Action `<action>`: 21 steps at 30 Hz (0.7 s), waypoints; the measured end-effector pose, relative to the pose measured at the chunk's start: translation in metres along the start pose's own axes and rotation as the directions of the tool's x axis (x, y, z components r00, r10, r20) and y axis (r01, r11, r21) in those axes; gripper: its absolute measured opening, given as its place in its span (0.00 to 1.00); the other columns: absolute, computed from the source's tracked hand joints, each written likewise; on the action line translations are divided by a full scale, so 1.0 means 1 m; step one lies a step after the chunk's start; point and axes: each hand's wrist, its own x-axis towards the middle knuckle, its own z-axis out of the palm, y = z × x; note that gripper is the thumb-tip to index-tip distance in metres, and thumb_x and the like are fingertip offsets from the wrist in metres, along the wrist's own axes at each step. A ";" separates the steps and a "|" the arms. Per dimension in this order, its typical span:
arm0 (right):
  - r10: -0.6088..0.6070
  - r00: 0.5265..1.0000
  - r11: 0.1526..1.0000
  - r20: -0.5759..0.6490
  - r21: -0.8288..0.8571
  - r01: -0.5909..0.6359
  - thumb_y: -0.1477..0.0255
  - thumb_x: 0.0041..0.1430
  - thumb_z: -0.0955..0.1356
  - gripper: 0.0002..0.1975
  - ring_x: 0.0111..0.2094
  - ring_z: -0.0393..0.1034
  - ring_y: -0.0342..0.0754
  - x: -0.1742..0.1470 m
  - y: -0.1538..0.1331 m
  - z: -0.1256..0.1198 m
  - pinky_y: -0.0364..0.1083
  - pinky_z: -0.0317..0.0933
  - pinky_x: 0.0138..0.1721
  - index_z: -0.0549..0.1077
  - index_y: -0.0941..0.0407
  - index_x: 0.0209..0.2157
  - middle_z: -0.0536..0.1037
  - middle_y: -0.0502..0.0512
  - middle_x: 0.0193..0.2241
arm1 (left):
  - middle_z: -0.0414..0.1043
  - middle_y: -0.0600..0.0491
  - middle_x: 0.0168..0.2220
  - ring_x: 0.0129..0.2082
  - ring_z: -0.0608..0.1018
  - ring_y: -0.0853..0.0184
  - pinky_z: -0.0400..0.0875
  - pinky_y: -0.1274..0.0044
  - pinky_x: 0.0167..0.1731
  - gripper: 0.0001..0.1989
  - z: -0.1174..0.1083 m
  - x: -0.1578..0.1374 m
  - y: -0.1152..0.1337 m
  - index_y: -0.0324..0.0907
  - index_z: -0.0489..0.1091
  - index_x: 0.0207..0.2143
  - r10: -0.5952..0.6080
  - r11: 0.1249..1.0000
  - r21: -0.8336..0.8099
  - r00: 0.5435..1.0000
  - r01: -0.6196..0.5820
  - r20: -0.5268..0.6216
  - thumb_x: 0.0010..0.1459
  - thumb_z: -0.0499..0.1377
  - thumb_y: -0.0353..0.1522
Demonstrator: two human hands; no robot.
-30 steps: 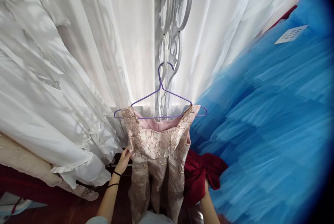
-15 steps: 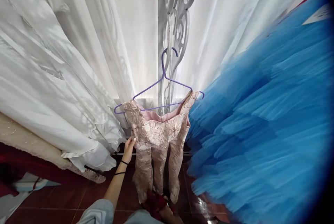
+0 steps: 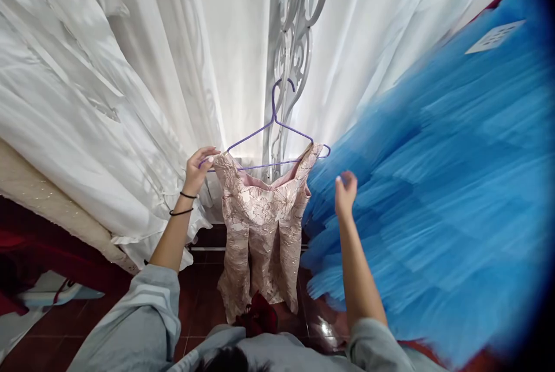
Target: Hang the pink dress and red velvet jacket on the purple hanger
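A pale pink brocade dress (image 3: 264,204) with a floral texture hangs in the middle on a purple hanger (image 3: 274,118). The hanger's hook is up against a white scrolled metal stand (image 3: 299,43). My left hand (image 3: 200,168) is at the left end of the hanger, thumb and fingers closed at the edge of the dress's left shoulder strap. Held up right of the dress and apart from it, my right hand (image 3: 346,193) has its fingers curled in, with nothing visible in them. Behind it is a blue layered tulle skirt (image 3: 425,198).
White draped fabric (image 3: 108,106) fills the left and back. A cream beaded fabric (image 3: 52,210) and dark red cloth (image 3: 65,250) lie at lower left. A white tag (image 3: 494,36) is on the blue tulle. The floor (image 3: 199,297) has dark red tiles.
My left hand has moved up from the side of the dress to its shoulder strap. My right hand has risen into view on the right. The dress and hanger sit slightly higher.
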 end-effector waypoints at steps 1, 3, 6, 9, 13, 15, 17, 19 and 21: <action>-0.045 0.999 0.999 0.026 0.012 0.045 0.57 0.62 0.65 0.29 0.55 0.68 0.53 0.023 -0.008 0.003 0.56 0.64 0.56 0.65 0.59 0.59 0.70 0.65 0.57 | 0.79 0.43 0.44 0.45 0.80 0.60 0.75 0.74 0.42 0.29 0.000 0.007 0.004 0.39 0.76 0.45 0.036 0.998 0.058 0.999 -0.037 0.033 0.49 0.66 0.50; -0.174 0.969 0.985 0.177 0.038 0.170 0.55 0.59 0.67 0.33 0.56 0.66 0.53 0.065 -0.029 0.012 0.54 0.64 0.55 0.64 0.57 0.61 0.69 0.65 0.59 | 0.80 0.44 0.42 0.44 0.80 0.59 0.74 0.74 0.43 0.26 0.002 0.014 0.009 0.38 0.78 0.42 0.058 0.980 0.181 0.992 -0.077 0.109 0.49 0.67 0.49; -0.271 0.798 0.953 0.538 0.030 0.303 0.51 0.56 0.68 0.29 0.47 0.71 0.52 0.097 -0.055 0.027 0.51 0.66 0.47 0.75 0.57 0.51 0.78 0.61 0.47 | 0.80 0.47 0.34 0.35 0.79 0.63 0.72 0.77 0.35 0.23 0.006 0.016 0.008 0.37 0.80 0.35 0.034 0.945 0.319 0.991 -0.075 0.131 0.52 0.65 0.49; -0.274 0.744 0.935 0.610 -0.011 0.354 0.50 0.55 0.68 0.24 0.34 0.71 0.49 0.095 -0.061 0.028 0.48 0.65 0.39 0.81 0.57 0.36 0.80 0.57 0.32 | 0.75 0.52 0.26 0.27 0.75 0.67 0.68 0.79 0.28 0.22 0.002 0.010 0.000 0.37 0.79 0.30 0.044 0.949 0.310 0.999 -0.052 0.033 0.54 0.63 0.49; -0.287 0.835 0.944 0.470 -0.009 0.329 0.54 0.52 0.71 0.19 0.33 0.71 0.49 0.086 -0.051 0.007 0.48 0.64 0.38 0.82 0.56 0.33 0.81 0.56 0.29 | 0.71 0.55 0.23 0.24 0.72 0.70 0.70 0.80 0.25 0.25 -0.019 -0.009 -0.020 0.38 0.74 0.26 -0.077 0.990 0.099 0.979 0.097 -0.188 0.47 0.66 0.53; -0.222 0.871 0.972 0.439 0.029 0.234 0.55 0.49 0.73 0.17 0.30 0.70 0.48 0.084 -0.044 -0.002 0.47 0.63 0.35 0.82 0.56 0.31 0.80 0.55 0.27 | 0.69 0.56 0.22 0.23 0.72 0.71 0.70 0.80 0.24 0.28 -0.030 -0.026 -0.036 0.39 0.71 0.25 -0.194 0.979 0.004 0.938 0.204 -0.287 0.42 0.67 0.56; -0.138 0.888 0.990 0.439 0.075 0.117 0.56 0.46 0.74 0.18 0.27 0.68 0.46 0.078 -0.035 -0.006 0.46 0.62 0.31 0.81 0.57 0.29 0.78 0.54 0.25 | 0.69 0.56 0.23 0.23 0.73 0.72 0.71 0.80 0.25 0.30 -0.036 -0.050 -0.055 0.39 0.70 0.26 -0.328 0.944 -0.078 0.888 0.320 -0.322 0.40 0.68 0.57; -0.066 0.908 0.995 0.415 0.097 0.028 0.56 0.43 0.75 0.17 0.26 0.66 0.45 0.064 -0.022 -0.006 0.45 0.60 0.30 0.79 0.57 0.27 0.77 0.52 0.23 | 0.70 0.56 0.25 0.25 0.74 0.72 0.73 0.80 0.27 0.30 -0.035 -0.078 -0.077 0.39 0.69 0.28 -0.474 0.881 -0.159 0.823 0.446 -0.313 0.40 0.68 0.57; 0.070 0.931 0.989 0.357 0.094 -0.111 0.57 0.41 0.75 0.17 0.25 0.63 0.43 0.038 -0.005 -0.005 0.43 0.58 0.29 0.77 0.57 0.24 0.74 0.49 0.21 | 0.71 0.56 0.26 0.26 0.74 0.73 0.74 0.80 0.29 0.30 -0.028 -0.109 -0.099 0.39 0.69 0.30 -0.592 0.805 -0.204 0.746 0.556 -0.305 0.43 0.66 0.57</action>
